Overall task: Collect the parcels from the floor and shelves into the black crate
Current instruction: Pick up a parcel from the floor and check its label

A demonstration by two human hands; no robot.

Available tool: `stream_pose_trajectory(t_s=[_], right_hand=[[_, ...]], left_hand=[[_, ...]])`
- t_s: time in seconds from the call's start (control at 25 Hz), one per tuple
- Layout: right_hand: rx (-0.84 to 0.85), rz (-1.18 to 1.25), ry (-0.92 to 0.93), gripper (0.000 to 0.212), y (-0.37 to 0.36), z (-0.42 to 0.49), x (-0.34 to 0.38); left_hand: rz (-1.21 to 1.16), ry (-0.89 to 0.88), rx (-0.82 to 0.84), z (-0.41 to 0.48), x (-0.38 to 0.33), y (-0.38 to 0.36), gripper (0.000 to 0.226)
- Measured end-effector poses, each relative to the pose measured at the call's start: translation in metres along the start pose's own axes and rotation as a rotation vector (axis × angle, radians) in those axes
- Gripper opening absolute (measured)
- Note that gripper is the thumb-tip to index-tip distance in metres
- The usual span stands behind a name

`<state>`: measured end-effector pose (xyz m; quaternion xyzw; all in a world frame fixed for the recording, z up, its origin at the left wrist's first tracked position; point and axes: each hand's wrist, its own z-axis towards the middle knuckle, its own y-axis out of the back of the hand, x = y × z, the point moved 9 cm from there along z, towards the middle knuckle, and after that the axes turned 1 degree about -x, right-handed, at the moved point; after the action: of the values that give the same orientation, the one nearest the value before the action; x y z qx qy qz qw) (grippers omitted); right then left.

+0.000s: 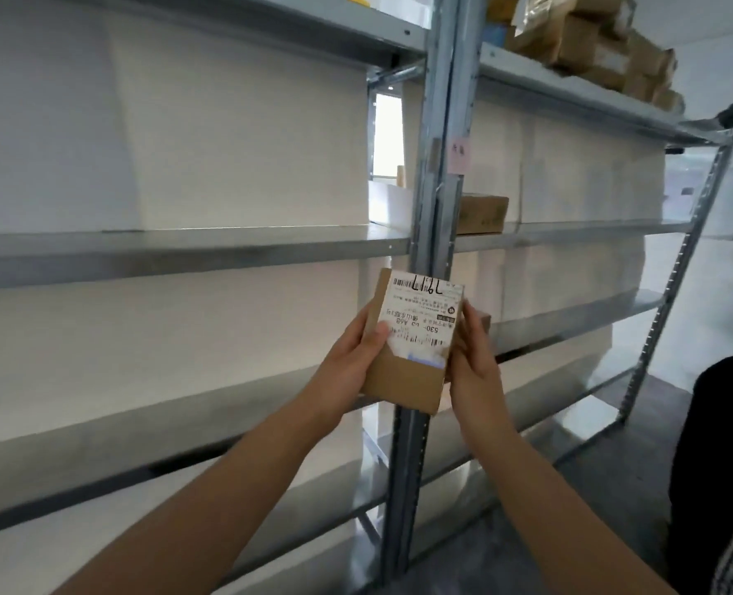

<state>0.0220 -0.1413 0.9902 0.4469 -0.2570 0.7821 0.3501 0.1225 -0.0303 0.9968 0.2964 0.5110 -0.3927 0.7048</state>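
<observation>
A small flat cardboard parcel [411, 350] with a white shipping label sits upright in the air in front of a metal shelf upright [437, 165]. My left hand [351, 358] grips its left edge, thumb on the label. My right hand [474, 354] holds its right edge. Another brown parcel [482, 214] lies on the middle shelf just right of the upright. Several brown parcels [600, 49] are piled on the top right shelf. The black crate is out of view.
Grey metal shelving [184, 251] with white backing panels fills the view, in two bays. A person in dark striped clothing [720, 487] stands at the lower right. Grey floor [527, 551] shows beneath the right bay.
</observation>
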Motion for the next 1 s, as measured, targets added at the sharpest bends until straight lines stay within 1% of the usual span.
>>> stream_pose_trajectory(t_s=[0.04, 0.12, 0.2, 0.24, 0.28, 0.32, 0.36, 0.4, 0.44, 0.48, 0.56, 0.6, 0.68, 0.72, 0.8, 0.88, 0.92, 1.0], right_hand=[[0.070, -0.018, -0.007, 0.052, -0.019, -0.007, 0.001], [0.154, 0.002, -0.077, 0.050, -0.050, -0.019, 0.002], [0.201, 0.105, -0.187, 0.039, -0.077, -0.024, 0.005], [0.268, 0.133, -0.242, 0.033, -0.094, -0.027, 0.008], [0.377, 0.118, -0.277, 0.031, -0.114, -0.031, 0.014], [0.510, 0.072, -0.294, 0.035, -0.134, -0.039, 0.019], [0.632, 0.031, -0.308, 0.039, -0.154, -0.047, 0.023], [0.710, 0.022, -0.318, 0.040, -0.177, -0.055, 0.026], [0.725, 0.049, -0.322, 0.040, -0.195, -0.060, 0.027], [0.708, 0.109, -0.326, 0.041, -0.210, -0.064, 0.027], [0.674, 0.287, -0.376, 0.045, -0.260, -0.081, 0.031], [0.666, 0.369, -0.405, 0.045, -0.288, -0.093, 0.033], [0.666, 0.492, -0.436, 0.045, -0.338, -0.122, 0.039], [0.679, 0.534, -0.445, 0.047, -0.368, -0.140, 0.044], [0.732, 0.591, -0.479, 0.055, -0.428, -0.186, 0.054], [0.820, 0.623, -0.514, 0.058, -0.483, -0.239, 0.066], [0.846, 0.624, -0.529, 0.059, -0.504, -0.262, 0.069], [0.874, 0.577, -0.509, 0.064, -0.542, -0.301, 0.077]], left_hand=[[0.047, 0.007, -0.059, -0.015, -0.005, 0.020, 0.038], [0.142, 0.030, -0.135, -0.044, -0.017, 0.059, 0.035], [0.249, 0.046, -0.127, -0.071, -0.038, 0.091, 0.038], [0.308, 0.065, -0.100, -0.083, -0.048, 0.103, 0.039], [0.359, 0.087, -0.067, -0.095, -0.057, 0.113, 0.039], [0.395, 0.107, -0.035, -0.105, -0.063, 0.121, 0.037], [0.421, 0.116, -0.031, -0.113, -0.067, 0.131, 0.032], [0.440, 0.110, -0.074, -0.124, -0.072, 0.147, 0.029], [0.445, 0.100, -0.158, -0.134, -0.076, 0.166, 0.030], [0.429, 0.083, -0.282, -0.145, -0.079, 0.189, 0.034], [0.310, 0.053, -0.549, -0.191, -0.084, 0.249, 0.055], [0.231, 0.068, -0.635, -0.216, -0.082, 0.274, 0.068], [0.110, 0.112, -0.714, -0.260, -0.074, 0.311, 0.089], [0.076, 0.107, -0.743, -0.282, -0.074, 0.328, 0.094], [0.013, 0.051, -0.826, -0.325, -0.081, 0.362, 0.095], [-0.060, -0.058, -0.972, -0.376, -0.095, 0.396, 0.092], [-0.087, -0.120, -1.038, -0.401, -0.105, 0.411, 0.084], [-0.075, -0.191, -1.107, -0.450, -0.126, 0.436, 0.063]])
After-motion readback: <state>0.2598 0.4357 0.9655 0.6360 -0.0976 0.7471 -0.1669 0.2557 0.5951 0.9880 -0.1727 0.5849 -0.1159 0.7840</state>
